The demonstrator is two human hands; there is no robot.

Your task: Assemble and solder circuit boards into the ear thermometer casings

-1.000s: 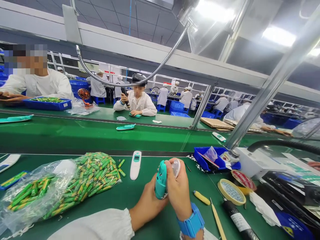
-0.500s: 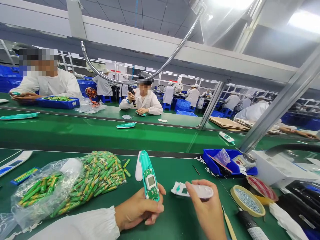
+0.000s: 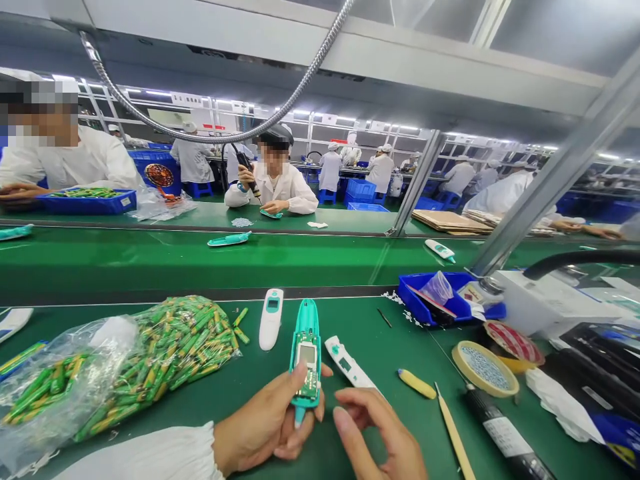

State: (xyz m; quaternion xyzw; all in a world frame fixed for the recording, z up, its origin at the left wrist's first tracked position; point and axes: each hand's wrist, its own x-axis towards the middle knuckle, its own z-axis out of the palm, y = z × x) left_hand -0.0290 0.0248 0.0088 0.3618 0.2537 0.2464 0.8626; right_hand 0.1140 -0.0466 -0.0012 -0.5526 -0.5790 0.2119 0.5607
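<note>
My left hand (image 3: 273, 417) is closed around a teal thermometer housing (image 3: 306, 320), with the thumb on its circuit board by the small grey screen. The housing's narrow tip points down toward me. Just to the right, my right hand (image 3: 377, 433) is open, fingers apart and nothing between them. Behind its fingers lies a white thermometer cover (image 3: 345, 361) with a window and teal buttons, its lower end partly hidden by the hand. Another white cover (image 3: 271, 320) with a small screen window rests on the bench beyond the left hand.
A clear bag of green-and-yellow batteries (image 3: 185, 347) lies at left. On the right are a yellow dish of screws (image 3: 483, 368), a black electric screwdriver (image 3: 505, 427), a wooden stick (image 3: 455, 433) and a blue tray (image 3: 430, 310). Co-workers sit across the green conveyor (image 3: 320, 260).
My right hand has let go of the white cover, which now lies on the bench. The teal housing has turned more upright and its tip shows. The camera view has shifted.
</note>
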